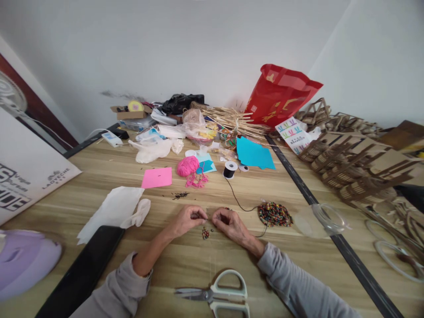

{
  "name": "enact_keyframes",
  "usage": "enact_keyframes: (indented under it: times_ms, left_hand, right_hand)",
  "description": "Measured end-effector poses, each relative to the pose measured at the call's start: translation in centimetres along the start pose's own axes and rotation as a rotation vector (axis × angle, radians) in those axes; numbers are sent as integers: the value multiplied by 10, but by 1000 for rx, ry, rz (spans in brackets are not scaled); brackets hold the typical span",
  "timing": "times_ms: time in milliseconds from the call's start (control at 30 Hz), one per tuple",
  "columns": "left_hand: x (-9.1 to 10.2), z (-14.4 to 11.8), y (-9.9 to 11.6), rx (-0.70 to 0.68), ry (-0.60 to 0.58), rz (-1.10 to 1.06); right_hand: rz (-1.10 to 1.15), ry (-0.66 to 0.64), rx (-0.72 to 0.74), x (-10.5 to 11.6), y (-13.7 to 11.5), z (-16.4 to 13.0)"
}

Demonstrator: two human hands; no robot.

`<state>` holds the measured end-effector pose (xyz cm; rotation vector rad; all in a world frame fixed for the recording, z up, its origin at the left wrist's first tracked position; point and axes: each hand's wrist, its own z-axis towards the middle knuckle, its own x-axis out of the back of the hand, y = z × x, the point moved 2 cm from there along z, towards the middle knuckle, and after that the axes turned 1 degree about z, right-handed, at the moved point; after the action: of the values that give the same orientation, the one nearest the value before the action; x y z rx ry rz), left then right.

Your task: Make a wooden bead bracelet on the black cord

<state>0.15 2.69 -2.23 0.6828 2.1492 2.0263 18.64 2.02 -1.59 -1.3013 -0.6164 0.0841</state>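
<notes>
My left hand point(187, 219) and my right hand point(228, 222) rest close together on the wooden table point(185, 260), fingers pinched. A thin black cord point(239, 203) runs between them and back to a black spool point(229, 169). Both hands pinch the cord; a bead may be at the fingertips, too small to tell. A few strung beads point(206, 232) lie just below the hands. A pile of coloured wooden beads point(274, 214) sits to the right of my right hand.
White-handled scissors point(218, 294) lie near the front edge. A black phone point(84, 269), white paper point(112, 210), pink paper point(157, 177), pink yarn point(188, 166), blue paper point(253, 153), a red bag point(280, 95), wooden cut-out parts point(357, 163) and a clear lid point(327, 218) surround the hands.
</notes>
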Motion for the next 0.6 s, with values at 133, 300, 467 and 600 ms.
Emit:
enact_keyframes:
  times_ms: [133, 300, 467, 600]
  left_hand:
    - [0, 0, 0, -4, -6, -6]
    - [0, 0, 0, -12, -22, -17]
    - [0, 1, -2, -26, -17, -18]
    - [0, 0, -2, -25, -15, -12]
  right_hand:
    - [2, 3, 1, 0, 1, 0]
    - [9, 6, 4, 0, -1, 0]
    - [23, 4, -18, 0, -2, 0]
    - [17, -1, -19, 0, 0, 0]
